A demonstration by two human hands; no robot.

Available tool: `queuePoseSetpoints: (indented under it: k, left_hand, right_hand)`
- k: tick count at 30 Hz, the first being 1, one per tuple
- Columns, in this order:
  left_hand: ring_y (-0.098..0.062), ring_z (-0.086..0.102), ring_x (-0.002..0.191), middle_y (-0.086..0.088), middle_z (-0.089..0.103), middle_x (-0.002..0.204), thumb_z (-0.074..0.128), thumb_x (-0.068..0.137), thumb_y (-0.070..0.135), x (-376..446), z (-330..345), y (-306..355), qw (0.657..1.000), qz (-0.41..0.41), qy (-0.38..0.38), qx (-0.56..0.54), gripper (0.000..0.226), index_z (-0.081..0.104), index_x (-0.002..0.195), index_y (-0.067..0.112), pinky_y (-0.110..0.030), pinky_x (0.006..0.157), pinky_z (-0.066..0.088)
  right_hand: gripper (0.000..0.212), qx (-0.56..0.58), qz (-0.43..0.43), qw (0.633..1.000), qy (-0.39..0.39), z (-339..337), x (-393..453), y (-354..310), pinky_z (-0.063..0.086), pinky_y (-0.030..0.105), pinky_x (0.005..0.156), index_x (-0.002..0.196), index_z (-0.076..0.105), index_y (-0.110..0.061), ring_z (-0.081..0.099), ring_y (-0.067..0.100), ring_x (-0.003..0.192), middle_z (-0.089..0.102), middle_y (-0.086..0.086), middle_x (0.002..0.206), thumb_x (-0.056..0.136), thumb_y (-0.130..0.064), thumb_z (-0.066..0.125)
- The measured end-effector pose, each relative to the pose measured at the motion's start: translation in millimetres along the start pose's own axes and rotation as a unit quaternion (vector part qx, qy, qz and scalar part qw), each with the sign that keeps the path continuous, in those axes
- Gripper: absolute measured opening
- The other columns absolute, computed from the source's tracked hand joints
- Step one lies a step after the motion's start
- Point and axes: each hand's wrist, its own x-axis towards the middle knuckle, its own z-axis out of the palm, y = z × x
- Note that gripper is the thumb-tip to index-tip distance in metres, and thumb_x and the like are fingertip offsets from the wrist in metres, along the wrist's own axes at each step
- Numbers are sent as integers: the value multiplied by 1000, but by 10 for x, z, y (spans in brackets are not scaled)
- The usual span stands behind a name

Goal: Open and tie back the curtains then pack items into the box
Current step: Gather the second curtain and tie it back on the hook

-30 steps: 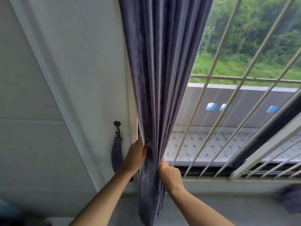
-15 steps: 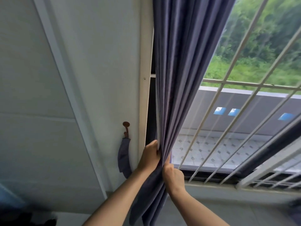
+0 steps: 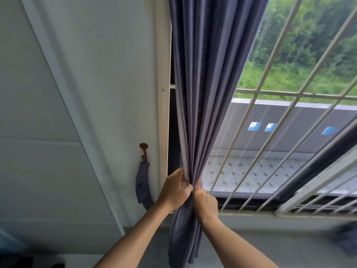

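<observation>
The gathered grey-blue curtain [image 3: 202, 105] hung beside the window frame [image 3: 163, 113], pinched into a bunch by the left hand [image 3: 173, 192] and the right hand [image 3: 205, 203], fingers curled round its folds. The tie-back [image 3: 143, 184] dangled from its wall hook [image 3: 144, 151], apart from both hands. Freeing one hand to reach it would likely let pleats slip and spread across the barred window [image 3: 289, 132].

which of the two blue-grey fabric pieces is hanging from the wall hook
The short tie-back strip, dangling from the brown hook left of the window frame. The long curtain hangs from above, gathered by both hands.
</observation>
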Motion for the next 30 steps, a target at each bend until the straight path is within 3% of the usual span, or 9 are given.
queuePoseSetpoints:
  k: [5, 9, 14, 17, 20, 23, 25, 27, 30]
  left_hand:
    - [-6, 63, 90, 7, 65, 103, 67, 80, 48, 3, 70, 77, 999, -26, 34, 33, 41, 60, 111, 23, -21, 80, 54]
    - [-12, 65, 83, 1, 69, 93, 68, 82, 42, 41, 129, 100, 996, -42, 57, 61, 33, 65, 100, 15, -25, 75, 55]
    - [-11, 64, 75, -6, 70, 90, 57, 94, 23, 84, 125, 178, 996, -39, 60, 61, 22, 68, 101, 4, -5, 67, 44]
    - [-14, 65, 77, -6, 70, 90, 56, 95, 22, 124, 121, 175, 996, -37, 58, 59, 23, 67, 100, 3, -10, 70, 46]
    - [-4, 51, 62, 3, 58, 73, 56, 95, 21, 147, 64, 142, 994, -37, 63, 79, 20, 65, 88, 4, -1, 61, 37]
    - [3, 44, 54, 12, 46, 63, 57, 93, 22, 179, -15, 59, 995, -47, 45, 73, 18, 58, 79, 12, -4, 56, 36]
    - [0, 45, 58, 5, 50, 70, 56, 94, 27, 196, -35, -13, 995, -45, 14, 91, 17, 58, 82, 14, -9, 58, 33]
    - [-8, 45, 64, -2, 50, 81, 54, 94, 29, 204, -56, -53, 993, -47, -6, 107, 19, 62, 92, 12, -13, 60, 33]
    - [-11, 52, 69, -4, 57, 84, 55, 94, 28, 209, -99, -70, 994, -42, -19, 104, 22, 63, 96, 8, -10, 61, 34]
  right_hand:
    - [67, -9, 20, 999, -35, -101, -42, -13, 35, 27, 27, 115, 63, 10, 49, 28, 26, 51, 9, 49, 52, 6, 83]
    - [70, -17, -23, 999, -38, -72, -82, 81, 42, 35, 56, 150, -8, -4, 69, 30, 76, 59, 9, 92, 95, 3, 35]
    - [80, 59, 15, 995, -81, -85, -80, 125, 41, 36, 57, 137, -33, -10, 68, 29, 76, 66, 9, 93, 95, -1, 33]
    - [88, 103, 21, 989, -101, -98, -58, 140, 42, 35, 55, 144, -32, -15, 64, 27, 70, 66, 8, 91, 92, -8, 39]
    - [96, 315, -3, 935, -162, -196, -17, 143, 44, 30, 51, 151, -14, -32, 59, 17, 60, 65, 4, 79, 79, -20, 49]
    - [66, 468, 35, 878, -91, -328, 124, 275, 52, 23, 73, 147, 29, -30, 59, 12, 94, 57, 1, 119, 88, -18, 57]
    - [67, 527, 64, 841, -99, -380, 262, 407, 49, 28, 91, 144, 34, -30, 46, 12, 122, 40, -6, 142, 87, -14, 64]
    - [80, 577, 59, 798, -161, -420, 371, 489, 43, 39, 105, 147, 30, -33, 39, 9, 130, 40, -10, 144, 82, -9, 70]
    - [61, 573, 29, 790, -216, -465, 429, 481, 53, 29, 90, 134, 48, -29, 60, 13, 114, 65, -5, 122, 83, -6, 71]
